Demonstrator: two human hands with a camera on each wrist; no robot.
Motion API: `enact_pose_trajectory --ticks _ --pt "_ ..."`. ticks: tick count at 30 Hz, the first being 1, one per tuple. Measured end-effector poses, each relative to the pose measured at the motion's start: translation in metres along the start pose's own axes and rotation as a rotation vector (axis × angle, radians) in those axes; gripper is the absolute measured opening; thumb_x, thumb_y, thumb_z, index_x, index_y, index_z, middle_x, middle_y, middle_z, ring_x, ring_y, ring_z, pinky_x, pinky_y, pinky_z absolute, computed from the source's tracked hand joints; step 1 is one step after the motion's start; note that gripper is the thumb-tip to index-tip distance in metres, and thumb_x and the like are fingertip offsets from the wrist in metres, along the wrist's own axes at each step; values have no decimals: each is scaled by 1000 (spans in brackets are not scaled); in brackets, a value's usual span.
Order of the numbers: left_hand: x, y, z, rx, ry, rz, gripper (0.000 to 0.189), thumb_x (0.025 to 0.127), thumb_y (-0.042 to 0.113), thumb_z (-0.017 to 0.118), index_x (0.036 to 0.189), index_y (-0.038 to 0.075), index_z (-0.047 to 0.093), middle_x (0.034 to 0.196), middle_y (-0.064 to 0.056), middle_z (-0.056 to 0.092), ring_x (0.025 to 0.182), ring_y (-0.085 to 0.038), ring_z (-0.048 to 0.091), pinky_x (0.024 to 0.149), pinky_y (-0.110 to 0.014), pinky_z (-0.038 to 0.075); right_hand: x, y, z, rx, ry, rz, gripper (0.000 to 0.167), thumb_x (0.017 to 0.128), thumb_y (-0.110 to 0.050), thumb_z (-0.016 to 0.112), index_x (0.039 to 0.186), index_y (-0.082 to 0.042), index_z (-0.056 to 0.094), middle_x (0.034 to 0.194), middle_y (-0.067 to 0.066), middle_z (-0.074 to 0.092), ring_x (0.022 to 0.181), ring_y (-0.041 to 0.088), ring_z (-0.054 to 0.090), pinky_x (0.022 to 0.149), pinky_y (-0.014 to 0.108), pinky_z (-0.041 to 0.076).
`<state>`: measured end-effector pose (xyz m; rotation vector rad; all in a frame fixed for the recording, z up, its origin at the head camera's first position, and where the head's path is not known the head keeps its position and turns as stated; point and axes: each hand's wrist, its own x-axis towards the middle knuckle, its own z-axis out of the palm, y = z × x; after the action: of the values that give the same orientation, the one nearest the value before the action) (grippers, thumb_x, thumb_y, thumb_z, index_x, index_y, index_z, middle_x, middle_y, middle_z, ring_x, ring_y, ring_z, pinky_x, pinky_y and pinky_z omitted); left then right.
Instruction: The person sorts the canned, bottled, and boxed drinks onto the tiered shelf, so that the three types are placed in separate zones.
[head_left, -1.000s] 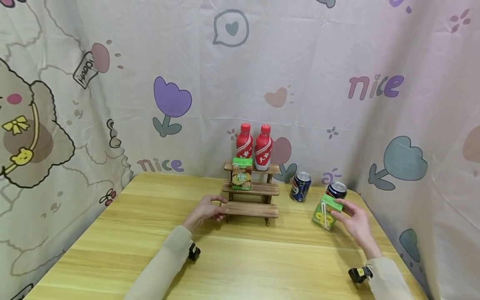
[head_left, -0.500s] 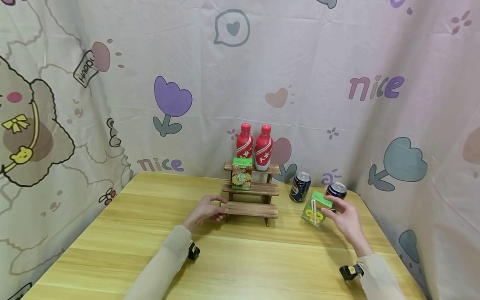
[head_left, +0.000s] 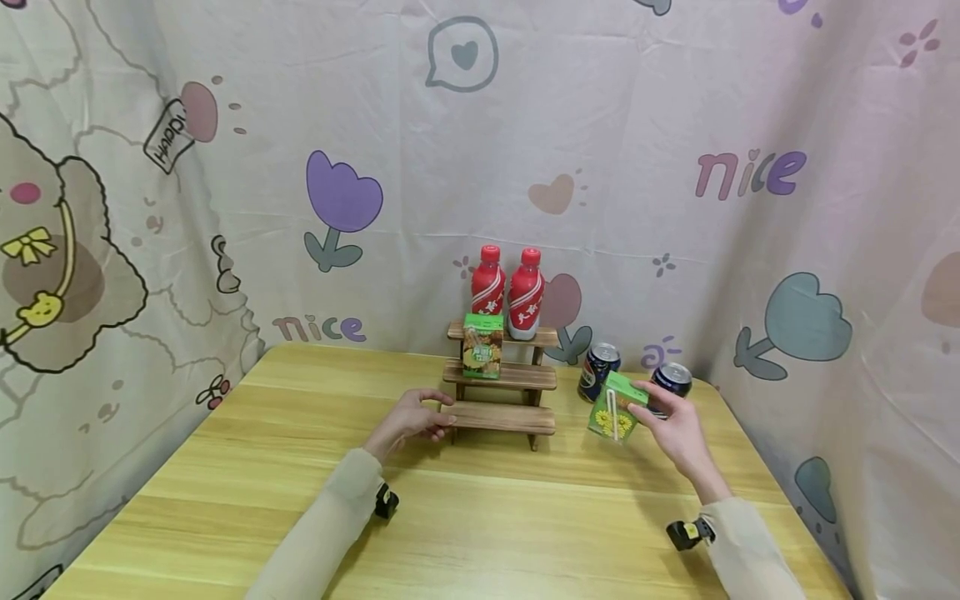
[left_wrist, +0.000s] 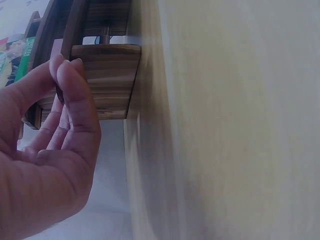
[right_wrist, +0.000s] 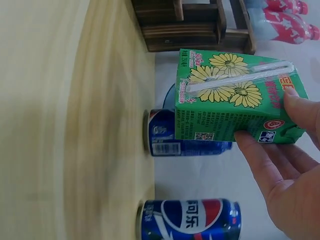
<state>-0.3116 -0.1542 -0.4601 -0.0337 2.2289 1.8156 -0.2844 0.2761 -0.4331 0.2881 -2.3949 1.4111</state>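
My left hand (head_left: 408, 423) pinches the left end of the lowest step of a small three-step wooden shelf (head_left: 501, 417); in the left wrist view thumb and forefinger meet on its edge (left_wrist: 61, 90). My right hand (head_left: 681, 429) grips a green drink carton (head_left: 617, 407) with yellow flowers and a white straw on its side. The carton hangs tilted above the table, right of the shelf. In the right wrist view the thumb and fingers hold the carton's top end (right_wrist: 235, 95). A second green carton (head_left: 482, 346) stands on the middle step, at its left.
Two red-capped bottles, left (head_left: 487, 283) and right (head_left: 526, 296), stand on the top step. Behind the held carton are two blue cola cans, one nearer the shelf (head_left: 599, 362) and one farther right (head_left: 672, 380). A printed curtain (head_left: 450, 167) hangs behind the wooden table (head_left: 480, 525).
My right hand has carried the green carton left and slightly up, towards the shelf. The left hand stays on the lowest step.
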Motion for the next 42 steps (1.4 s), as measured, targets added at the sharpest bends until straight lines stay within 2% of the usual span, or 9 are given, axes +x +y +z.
enact_pose_trajectory --ticks 6,13,16,19,21,24,27,37,42 --pt "1 -1 -1 1 -6 5 35 87 2 71 121 2 61 74 -12 69 53 -13 60 57 -30 58 6 -11 4 -37 -26 -27 41 89 -16 73 128 -7 64 129 20 63 115 29 61 83 9 49" --pt "1 -1 -1 -4 -15 9 35 87 1 70 121 1 60 73 -11 69 53 -13 59 56 -30 57 11 -25 7 -69 -41 -42 43 89 -24 73 129 -13 64 133 16 61 120 28 54 102 46 42" --pt "1 -1 -1 -9 -13 6 35 87 1 70 120 2 61 73 -11 69 53 -13 59 57 -30 57 14 -29 8 -64 -46 -52 42 89 -26 74 129 -15 65 131 14 63 93 15 60 84 36 50" --pt "1 0 -1 -12 -11 -2 34 87 1 71 120 3 61 73 -11 69 53 -13 59 58 -31 58 17 -32 9 -45 -55 -64 42 89 -25 74 129 -15 65 129 15 63 56 3 45 52 24 43" --pt "1 0 -1 -6 -10 -3 34 87 2 71 120 3 61 73 -11 69 54 -13 60 58 -31 58 18 -35 11 -21 -62 -67 42 89 -22 74 129 -14 65 130 17 62 52 2 40 43 21 39" --pt "1 -1 -1 1 -8 -1 34 87 3 71 120 3 61 73 -11 69 54 -13 60 58 -31 58 20 -40 13 -14 -69 -82 42 89 -19 73 130 -11 64 135 19 59 84 7 60 57 12 47" --pt "2 -1 0 4 -16 3 35 87 3 71 121 2 61 74 -12 69 54 -13 60 58 -31 58 21 -44 15 -20 -72 -85 42 90 -16 72 131 -10 63 137 19 58 122 25 55 80 8 48" --pt "-1 2 1 8 -9 -7 37 87 5 72 123 2 61 75 -11 69 55 -14 61 60 -33 59 29 -61 26 51 -75 -106 39 88 -20 74 126 -14 67 136 12 60 118 23 56 69 18 54" --pt "-2 4 1 6 -5 -3 38 87 5 72 123 2 60 75 -12 69 55 -14 60 60 -34 59 36 -69 34 57 -64 -147 40 87 -22 76 125 -14 68 135 14 61 129 29 53 106 45 45"
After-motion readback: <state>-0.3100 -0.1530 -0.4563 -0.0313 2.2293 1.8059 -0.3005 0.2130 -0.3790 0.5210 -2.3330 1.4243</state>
